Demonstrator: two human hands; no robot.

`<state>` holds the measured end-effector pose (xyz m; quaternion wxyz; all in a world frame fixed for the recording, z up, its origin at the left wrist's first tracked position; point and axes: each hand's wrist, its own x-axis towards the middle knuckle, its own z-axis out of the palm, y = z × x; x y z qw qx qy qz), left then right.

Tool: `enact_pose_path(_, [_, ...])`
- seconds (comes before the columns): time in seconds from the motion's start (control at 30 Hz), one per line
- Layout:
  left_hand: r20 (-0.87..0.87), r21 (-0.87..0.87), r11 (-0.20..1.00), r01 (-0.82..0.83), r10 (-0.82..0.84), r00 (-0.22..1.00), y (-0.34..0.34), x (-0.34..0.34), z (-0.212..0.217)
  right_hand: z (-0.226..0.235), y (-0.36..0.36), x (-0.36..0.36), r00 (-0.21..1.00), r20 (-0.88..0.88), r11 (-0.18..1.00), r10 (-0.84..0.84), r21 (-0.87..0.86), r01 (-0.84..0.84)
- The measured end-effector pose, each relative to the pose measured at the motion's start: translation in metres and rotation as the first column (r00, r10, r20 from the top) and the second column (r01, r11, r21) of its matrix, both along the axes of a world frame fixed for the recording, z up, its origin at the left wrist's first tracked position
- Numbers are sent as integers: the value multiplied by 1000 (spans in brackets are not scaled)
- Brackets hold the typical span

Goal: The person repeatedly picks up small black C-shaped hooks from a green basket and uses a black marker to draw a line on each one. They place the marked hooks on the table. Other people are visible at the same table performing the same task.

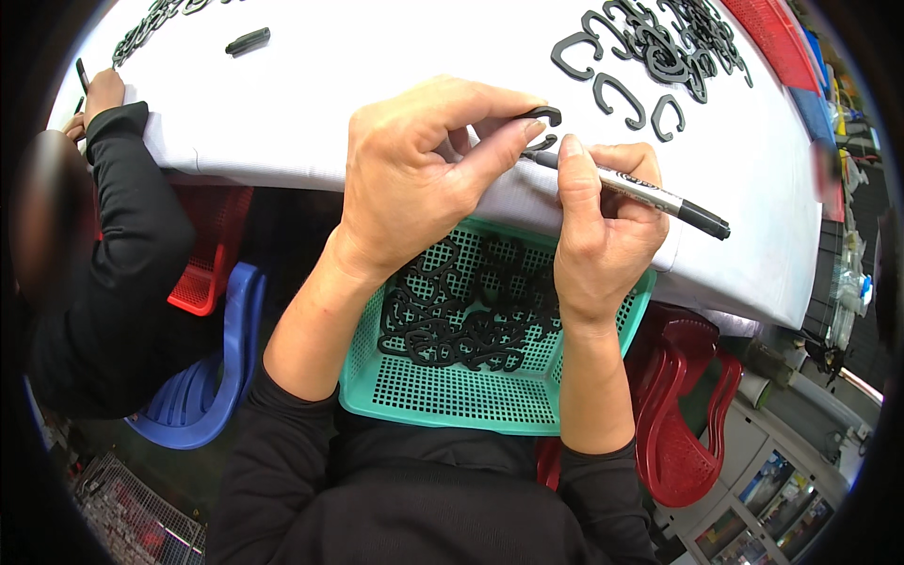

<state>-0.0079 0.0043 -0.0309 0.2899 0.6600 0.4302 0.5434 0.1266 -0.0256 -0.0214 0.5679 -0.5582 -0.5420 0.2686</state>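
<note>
Over the table's near edge, my left hand point(405, 160) pinches a small black C-shaped plastic piece point(554, 116) between thumb and forefinger. Its lower part is partly hidden by my thumb. Gripped in my right hand point(607, 231) is a marker pen point(645, 191) with a silver-grey barrel and black end. The pen's writing end points left, close to the piece; whether they touch I cannot tell. Below both hands sits a green mesh basket point(452, 422) with many similar black pieces point(438, 341) inside. A loose black pen cap point(248, 40) lies farther off on the table.
On the white-covered table point(311, 113), a heap of black C-shaped pieces point(664, 47) lies at the far right, another row point(141, 38) at the far left. A co-worker's black sleeve point(141, 188) reaches in from the left. Blue point(202, 405) and dark red chairs point(673, 424) flank me.
</note>
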Motion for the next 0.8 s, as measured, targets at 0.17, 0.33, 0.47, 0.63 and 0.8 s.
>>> enact_pose_path(0.17, [-4, 16, 1000, -3, 3, 1000, 1, 1, 0, 0, 1, 0, 1000, 25, 1000, -13, 4, 13])
enact_pose_path(0.33, [-1, 26, 1000, -5, 5, 1000, 1, 0, -2, 0, 0, -1, 1000, 8, 1000, 1, 4, -1])
enact_pose_path(0.47, [2, 18, 1000, -7, 7, 1000, 1, 1, -1, -2, 1, 0, 1000, 18, 1000, 3, 3, -3])
enact_pose_path(0.63, [-8, -2, 1000, -4, 4, 1000, 1, 0, -1, 0, 0, 0, 1000, -7, 1000, -20, -3, 20])
enact_pose_path(0.8, [-30, 7, 1000, -8, 8, 1000, 0, -1, -3, 8, -7, 9, 976, -215, 997, -45, 50, 57])
